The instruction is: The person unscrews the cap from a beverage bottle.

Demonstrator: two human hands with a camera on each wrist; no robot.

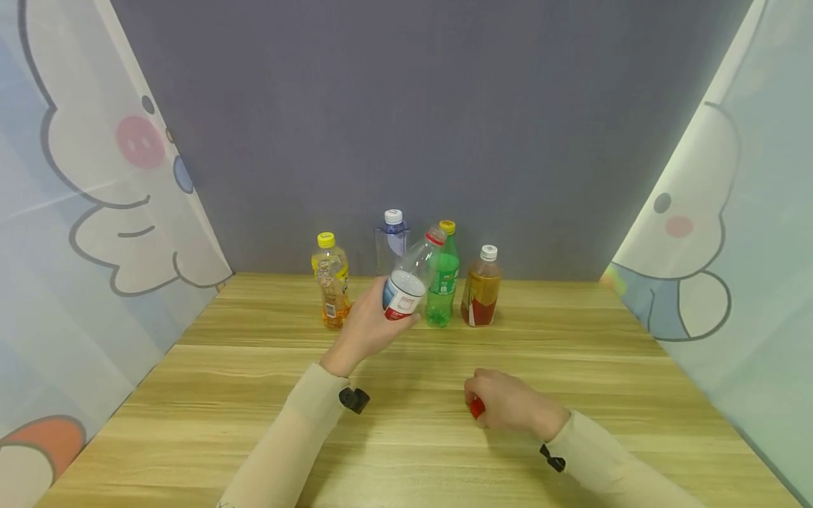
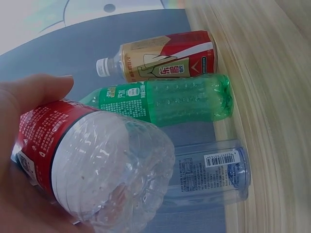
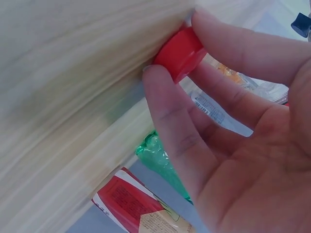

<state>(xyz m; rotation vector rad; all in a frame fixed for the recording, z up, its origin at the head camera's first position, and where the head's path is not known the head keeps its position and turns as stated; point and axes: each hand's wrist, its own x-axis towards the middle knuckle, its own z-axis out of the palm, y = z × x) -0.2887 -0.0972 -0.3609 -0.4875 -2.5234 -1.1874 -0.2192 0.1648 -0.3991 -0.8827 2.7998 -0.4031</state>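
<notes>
Left hand (image 1: pixel 370 321) grips a bottle (image 1: pixel 405 289), right hand (image 1: pixel 509 402) pinches a cap (image 3: pixel 179 54), wooden tabletop (image 1: pixel 571 353) below, grey wall (image 1: pixel 432 127) behind.

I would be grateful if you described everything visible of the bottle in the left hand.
The bottle looks like clear plastic, with a ridged lower part and a label in red, white and blue. A red ring circles its neck; the mouth is uncapped. The left hand grips it round the label, tilted, neck up and toward the right, above the table, in front of the green bottle. Any contents are unclear.
</notes>
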